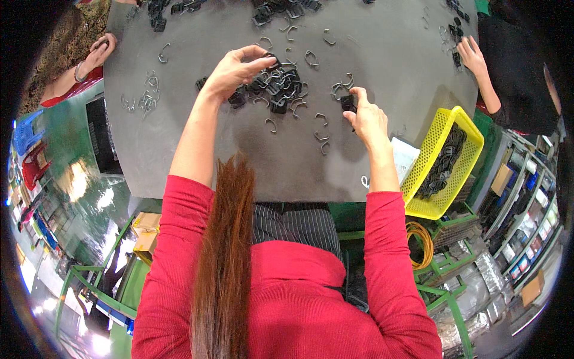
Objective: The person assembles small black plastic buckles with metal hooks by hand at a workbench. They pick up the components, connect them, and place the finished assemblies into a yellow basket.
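Observation:
My left hand (234, 73) reaches over a pile of small black parts and bent metal hooks (280, 87) on the grey table. Its thumb and forefinger close on a small black piece (272, 58) at the pile's upper edge. To the right of the pile, my right hand (371, 121) pinches another black part (348, 103) between thumb and forefinger. Several loose metal hooks (338, 88) lie just beyond that part. More C-shaped hooks (321, 142) are scattered between my hands and nearer to me.
A yellow basket (442, 161) of black parts stands at the right table edge, beside a white paper sheet (404, 157). Another hook cluster (146, 99) lies on the left. Co-workers' hands (98, 57) (472, 57) rest at both sides. Black parts (281, 9) line the far side.

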Action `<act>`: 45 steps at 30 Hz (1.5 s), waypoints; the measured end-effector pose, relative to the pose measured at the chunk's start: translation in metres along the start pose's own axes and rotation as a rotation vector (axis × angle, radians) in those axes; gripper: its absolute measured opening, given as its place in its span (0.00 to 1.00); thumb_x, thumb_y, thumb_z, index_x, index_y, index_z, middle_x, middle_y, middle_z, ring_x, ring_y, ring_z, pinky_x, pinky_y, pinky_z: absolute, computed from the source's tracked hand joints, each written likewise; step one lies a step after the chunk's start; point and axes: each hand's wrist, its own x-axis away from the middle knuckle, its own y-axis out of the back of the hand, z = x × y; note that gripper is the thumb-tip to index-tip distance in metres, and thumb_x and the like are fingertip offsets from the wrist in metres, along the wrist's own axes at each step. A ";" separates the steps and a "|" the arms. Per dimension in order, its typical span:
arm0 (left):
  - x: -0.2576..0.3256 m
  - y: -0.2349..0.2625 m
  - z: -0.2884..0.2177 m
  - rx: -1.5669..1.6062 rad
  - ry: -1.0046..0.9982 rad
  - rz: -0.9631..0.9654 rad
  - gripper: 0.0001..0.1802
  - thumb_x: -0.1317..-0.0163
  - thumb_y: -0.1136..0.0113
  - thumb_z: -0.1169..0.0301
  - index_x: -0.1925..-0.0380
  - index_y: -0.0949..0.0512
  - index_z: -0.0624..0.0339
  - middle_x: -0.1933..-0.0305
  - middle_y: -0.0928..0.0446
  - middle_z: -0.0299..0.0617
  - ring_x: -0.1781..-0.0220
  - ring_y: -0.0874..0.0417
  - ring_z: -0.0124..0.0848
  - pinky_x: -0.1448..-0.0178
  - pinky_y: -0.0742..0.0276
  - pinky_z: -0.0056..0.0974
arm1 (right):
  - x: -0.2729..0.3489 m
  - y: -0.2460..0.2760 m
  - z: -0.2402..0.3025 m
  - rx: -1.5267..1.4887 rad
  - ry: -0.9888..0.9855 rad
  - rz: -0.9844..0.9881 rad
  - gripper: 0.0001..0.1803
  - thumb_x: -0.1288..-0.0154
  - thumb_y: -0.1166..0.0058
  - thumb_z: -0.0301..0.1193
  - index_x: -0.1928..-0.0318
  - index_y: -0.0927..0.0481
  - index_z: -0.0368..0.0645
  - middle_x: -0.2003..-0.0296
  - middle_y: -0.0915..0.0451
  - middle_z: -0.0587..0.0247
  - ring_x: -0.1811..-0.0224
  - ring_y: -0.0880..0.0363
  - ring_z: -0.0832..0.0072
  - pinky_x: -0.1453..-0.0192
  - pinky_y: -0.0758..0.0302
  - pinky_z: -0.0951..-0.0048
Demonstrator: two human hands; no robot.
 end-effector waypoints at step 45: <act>0.053 0.044 0.087 -0.777 -0.367 -0.983 0.22 0.55 0.34 0.65 0.58 0.25 0.56 0.56 0.28 0.45 0.50 0.29 0.42 0.45 0.32 0.43 | -0.031 -0.051 0.198 -0.003 0.546 -0.359 0.42 0.60 0.31 0.34 0.41 0.35 0.54 0.44 0.36 0.55 0.42 0.38 0.57 0.44 0.33 0.58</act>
